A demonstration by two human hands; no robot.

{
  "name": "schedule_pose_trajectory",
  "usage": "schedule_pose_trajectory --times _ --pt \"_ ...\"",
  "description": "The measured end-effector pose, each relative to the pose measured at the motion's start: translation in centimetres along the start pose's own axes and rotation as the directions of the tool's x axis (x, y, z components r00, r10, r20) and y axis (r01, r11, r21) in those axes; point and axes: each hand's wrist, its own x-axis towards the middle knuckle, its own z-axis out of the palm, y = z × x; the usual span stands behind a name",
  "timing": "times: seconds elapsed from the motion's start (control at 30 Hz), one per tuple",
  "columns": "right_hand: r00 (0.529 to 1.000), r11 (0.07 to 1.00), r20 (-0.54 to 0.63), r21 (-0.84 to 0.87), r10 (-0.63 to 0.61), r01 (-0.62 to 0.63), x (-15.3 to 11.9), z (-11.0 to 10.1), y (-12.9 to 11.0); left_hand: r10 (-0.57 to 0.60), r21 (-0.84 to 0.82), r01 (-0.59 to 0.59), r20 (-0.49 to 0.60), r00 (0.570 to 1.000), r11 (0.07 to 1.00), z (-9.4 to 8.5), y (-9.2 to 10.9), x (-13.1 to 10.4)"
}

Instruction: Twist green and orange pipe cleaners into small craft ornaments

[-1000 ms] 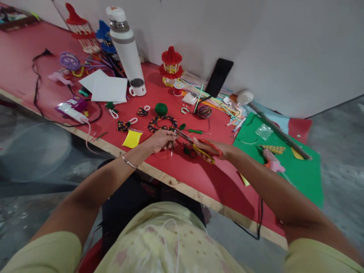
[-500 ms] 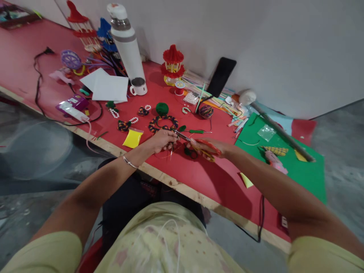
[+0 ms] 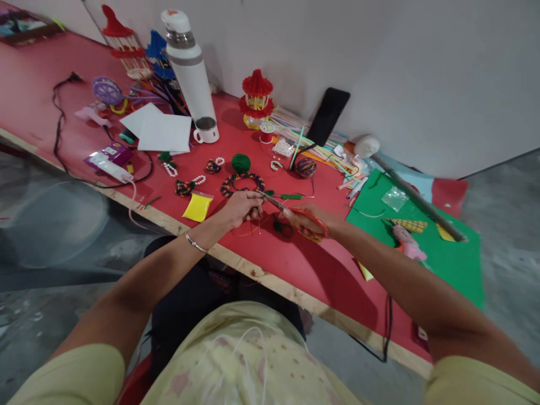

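Note:
My right hand (image 3: 314, 220) grips red-handled scissors (image 3: 291, 211) over the red table (image 3: 304, 264); the blades point left toward my left hand (image 3: 241, 207). My left hand pinches a thin thread or wire (image 3: 253, 228) that hangs below the fingers, right at the scissor tips. Just behind the hands lies a beaded ring in dark and orange colours (image 3: 242, 181), with a green yarn ball (image 3: 240, 162) behind it. A green-handled tool (image 3: 291, 196) lies next to the scissors. A small dark piece (image 3: 280, 227) rests under my right hand.
A white flask (image 3: 189, 67) and a mug (image 3: 206, 130) stand at the back. White paper (image 3: 158, 130), a yellow packet (image 3: 197, 207), a phone (image 3: 328, 115), a pink glue gun (image 3: 405, 243) on a green sheet (image 3: 447, 259), cables and several bead pieces lie around.
Both hands have stayed together over the table's near part. The scissors have shifted slightly left and lower; the hanging thread has swung a little.

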Motion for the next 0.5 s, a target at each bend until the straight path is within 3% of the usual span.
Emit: schedule_pose_trajectory --times 0.07,0.13,0.27,0.5 --pt "0.999 0.999 -0.019 0.038 0.038 -0.037 -0.3 0.3 -0.4 0.071 -0.06 -0.072 -0.011 0.997 0.996 0.1 0.2 0.1" --pt "0.999 0.995 -0.027 0.092 0.029 -0.026 -0.6 0.5 -0.8 0.109 -0.111 -0.102 0.052 0.993 0.989 0.3 0.6 0.3" --pt "1.0 0.979 -0.004 0.203 -0.015 0.016 -0.8 0.8 -0.5 0.058 -0.16 -0.025 0.205 0.977 0.987 0.6 1.1 0.3" --pt "0.987 0.923 0.121 0.381 -0.104 0.051 -0.7 1.2 0.4 0.147 0.016 -0.151 0.147 0.978 0.988 1.1 0.6 0.2"
